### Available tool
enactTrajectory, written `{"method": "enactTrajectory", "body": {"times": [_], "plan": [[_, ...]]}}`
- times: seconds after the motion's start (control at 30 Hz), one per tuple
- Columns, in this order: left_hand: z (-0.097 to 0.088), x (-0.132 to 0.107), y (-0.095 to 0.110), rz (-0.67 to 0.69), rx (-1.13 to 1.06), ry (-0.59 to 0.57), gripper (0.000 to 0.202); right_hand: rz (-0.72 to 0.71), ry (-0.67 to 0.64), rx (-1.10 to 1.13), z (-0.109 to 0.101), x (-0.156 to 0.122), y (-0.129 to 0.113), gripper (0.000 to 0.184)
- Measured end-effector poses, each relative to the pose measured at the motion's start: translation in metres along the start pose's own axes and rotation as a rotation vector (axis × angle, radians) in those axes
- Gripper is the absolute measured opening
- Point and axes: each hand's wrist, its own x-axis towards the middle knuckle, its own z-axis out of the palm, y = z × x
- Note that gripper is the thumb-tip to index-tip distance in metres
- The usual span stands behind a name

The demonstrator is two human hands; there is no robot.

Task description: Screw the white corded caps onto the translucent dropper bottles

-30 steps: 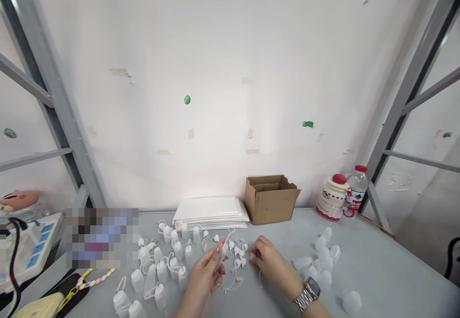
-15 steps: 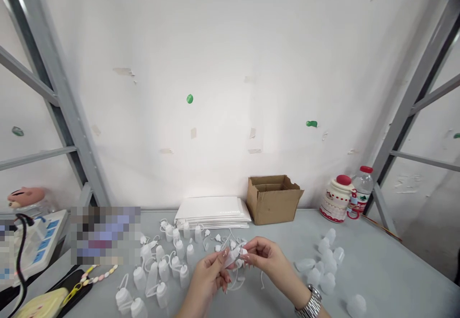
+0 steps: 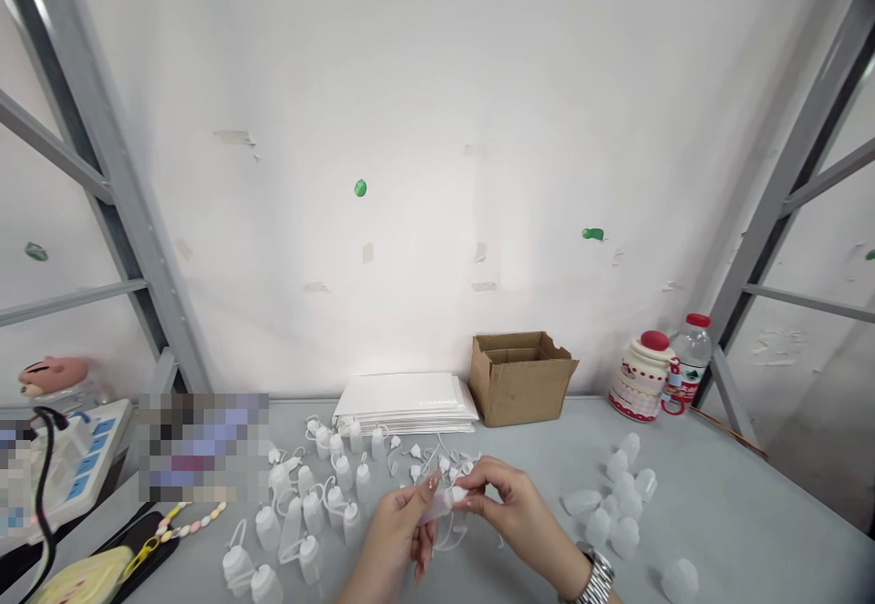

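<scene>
My left hand (image 3: 408, 517) is closed around a small translucent white plastic bottle (image 3: 437, 506), tilted with its neck toward the right. At that neck, the fingertips of my right hand (image 3: 499, 493) pinch a white cap (image 3: 459, 494). Whether the cap is fully seated cannot be seen behind the fingers. Loose white caps with straps (image 3: 416, 451) lie on the table just beyond my hands. Left of them stand several capped bottles (image 3: 313, 513) with looped straps. To the right lies a group of bottles without caps (image 3: 625, 499).
A stack of white envelopes (image 3: 403, 394) and an open cardboard box (image 3: 523, 390) stand against the wall. At the back right are a cream jar with a red lid (image 3: 639, 381) and a red-capped clear bottle (image 3: 692, 349). A power strip (image 3: 96, 458) and yellow pouch (image 3: 86, 577) lie at left.
Both hands have shifted slightly; the bottle now lies flatter. My right fingers have moved a little down and left, still pinching the cap at the bottle's neck.
</scene>
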Motion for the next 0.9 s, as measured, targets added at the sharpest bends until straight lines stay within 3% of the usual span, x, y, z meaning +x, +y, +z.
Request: {"method": "enactTrajectory", "body": {"times": [0.13,0.3,0.5,0.73,0.9], "plan": [[0.0,-0.001,0.003,0.001,0.035,0.003,0.055,-0.031,-0.014,-0.072,-0.001,-0.001,-0.001,0.009],[-0.002,0.001,0.002,0.042,0.079,-0.012,0.054,0.088,-0.021,-0.099,0.002,-0.001,0.004,0.01],[0.001,-0.004,-0.001,0.087,0.091,-0.002,0.055,0.106,-0.017,-0.244,0.008,0.002,0.008,0.035],[0.0,-0.002,-0.007,0.095,0.053,-0.021,0.052,0.067,-0.073,-0.055,0.001,-0.001,-0.002,0.014],[-0.004,0.001,-0.008,0.097,0.044,-0.007,0.057,0.06,-0.12,-0.07,-0.002,-0.002,-0.005,0.007]]}}
